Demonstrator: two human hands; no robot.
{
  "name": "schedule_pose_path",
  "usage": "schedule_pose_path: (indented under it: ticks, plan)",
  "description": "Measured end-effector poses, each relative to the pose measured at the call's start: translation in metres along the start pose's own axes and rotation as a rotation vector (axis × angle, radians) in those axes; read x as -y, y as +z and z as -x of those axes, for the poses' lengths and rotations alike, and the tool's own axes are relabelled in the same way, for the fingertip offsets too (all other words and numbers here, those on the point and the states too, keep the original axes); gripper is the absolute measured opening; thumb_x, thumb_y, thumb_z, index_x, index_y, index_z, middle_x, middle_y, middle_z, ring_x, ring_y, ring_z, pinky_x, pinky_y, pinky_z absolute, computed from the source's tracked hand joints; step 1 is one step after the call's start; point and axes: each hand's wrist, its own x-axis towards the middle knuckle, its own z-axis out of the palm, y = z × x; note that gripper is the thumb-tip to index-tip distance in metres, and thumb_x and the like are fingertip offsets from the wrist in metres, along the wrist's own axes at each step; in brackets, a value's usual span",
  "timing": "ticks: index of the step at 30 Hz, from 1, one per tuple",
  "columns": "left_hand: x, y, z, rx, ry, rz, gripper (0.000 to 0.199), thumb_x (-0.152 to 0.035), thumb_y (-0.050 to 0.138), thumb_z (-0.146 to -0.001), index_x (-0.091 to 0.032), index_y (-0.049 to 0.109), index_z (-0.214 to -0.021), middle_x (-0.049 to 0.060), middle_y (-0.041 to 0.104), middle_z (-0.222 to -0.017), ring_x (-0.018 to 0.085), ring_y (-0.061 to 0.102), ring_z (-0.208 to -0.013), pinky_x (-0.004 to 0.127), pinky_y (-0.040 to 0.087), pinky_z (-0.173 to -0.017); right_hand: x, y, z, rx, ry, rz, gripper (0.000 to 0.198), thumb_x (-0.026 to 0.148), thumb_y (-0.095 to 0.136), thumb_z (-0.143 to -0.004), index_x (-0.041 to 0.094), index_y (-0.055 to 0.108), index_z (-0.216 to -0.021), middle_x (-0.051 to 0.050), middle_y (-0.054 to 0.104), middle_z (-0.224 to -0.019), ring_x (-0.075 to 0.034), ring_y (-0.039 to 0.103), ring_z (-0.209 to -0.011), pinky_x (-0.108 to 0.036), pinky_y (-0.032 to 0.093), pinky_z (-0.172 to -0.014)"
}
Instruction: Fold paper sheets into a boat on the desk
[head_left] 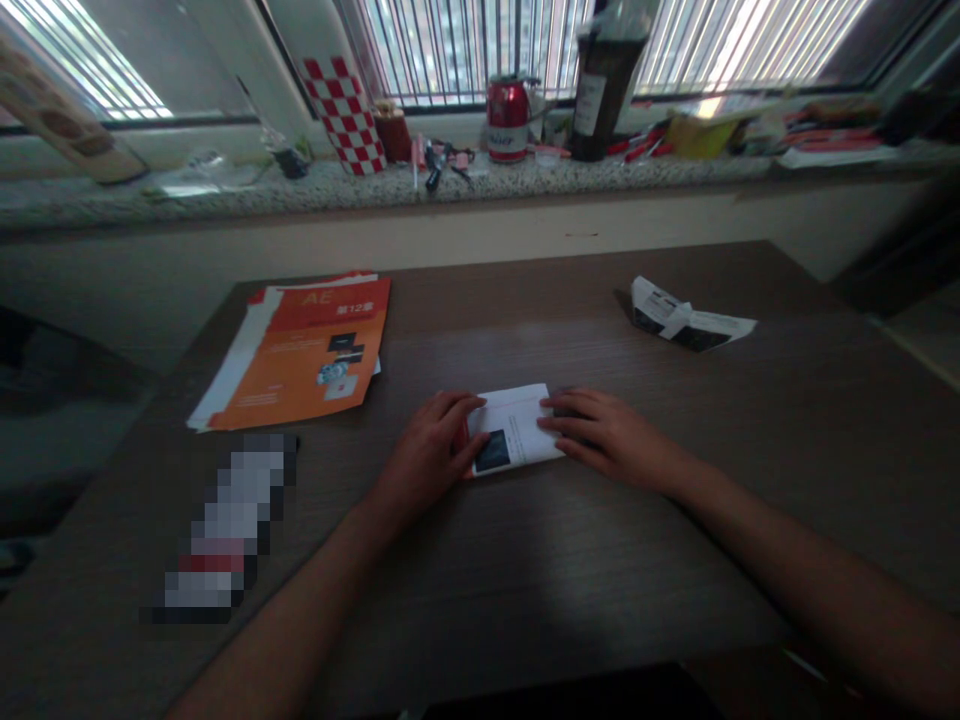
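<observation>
On a brown table, orange-covered papers lie at left. The left hand, thumb and fingers parted, rests on the left end of a folded white sheet lying mid-table; the right hand, fingers loosely spread, touches its right end. Farther right sits a folded paper strip.

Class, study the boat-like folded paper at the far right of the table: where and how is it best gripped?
Probably by its pointed right end, pinched lightly from the near right: the tip juts narrowly from the folded paper, so finger and thumb should fit either side. The right hand is nearer, though it is on the white paper.
</observation>
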Motion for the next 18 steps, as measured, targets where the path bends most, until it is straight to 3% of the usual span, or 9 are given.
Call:
schedule_pose_path:
  ticks: [10, 18]
  plan:
    - [-0.0029, -0.0042, 0.0002, 0.033, 0.046, 0.004, 0.038, -0.027, 0.071, -0.096, -0.024, 0.063, -0.134, 0.01, 0.063, -0.126, 0.03, 0.06, -0.121, 0.051, 0.049, -0.109, 0.0034, -0.0023, 0.0012, -0.015, 0.038, -0.08, 0.028, 0.031, 0.055, -0.108, 0.026, 0.075, -0.127, -0.01, 0.072, -0.128, -0.029, 0.062, -0.128, -0.054, 0.051, -0.108]
    - [-0.0065, -0.0035, 0.0021, 0.093, 0.121, -0.016, 0.035, -0.031, 0.074, -0.096, -0.026, 0.068, -0.13, 0.009, 0.063, -0.128, 0.03, 0.058, -0.124, 0.06, 0.039, -0.119, 0.0021, 0.0061, -0.0029, -0.118, 0.13, -0.119, 0.013, 0.031, 0.067, -0.102, 0.024, 0.077, -0.102, -0.009, 0.074, -0.11, -0.026, 0.069, -0.107, -0.045, 0.055, -0.093]
